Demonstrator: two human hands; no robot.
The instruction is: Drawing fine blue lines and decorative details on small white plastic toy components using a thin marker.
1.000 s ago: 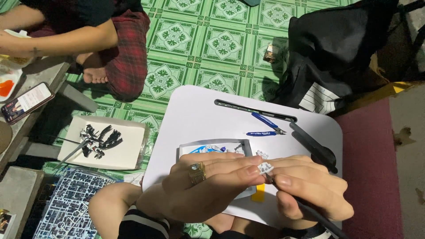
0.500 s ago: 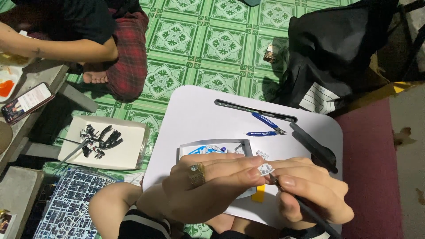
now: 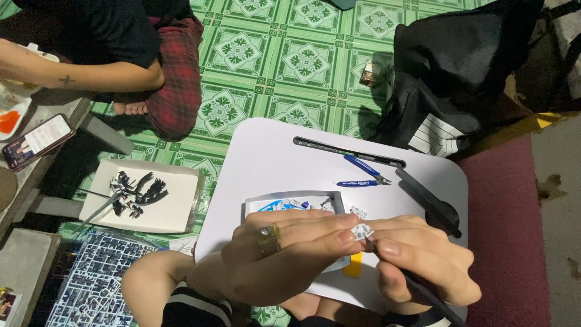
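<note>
1. Green patterned floor matting underfoot; a small white tabletop with rounded corners sits low over the person's lap.
2. Left hand, gold ring on one finger, has its grip pinched together on a tiny white model part, held just above the near edge of the tabletop.
3. Right hand closes its grip around a thin dark tool; the tool's tip meets the small part, the shaft running back under the fingers.
4. On the tabletop beyond the hands: a shallow white tray with blue and white bits, partly hidden by the left hand; blue-handled nippers; a long dark slot along the far edge.
5. A yellow scrap lies just below the hands.
6. Left of the tabletop, on the floor: a white box lid holding a dark model figure, and a sheet of grey-blue parts frames nearer the camera.
7. Another person sits cross-legged at far left, plaid-trousered knee showing; a phone rests on a low bench beside them.
8. Black bag at far right.
</note>
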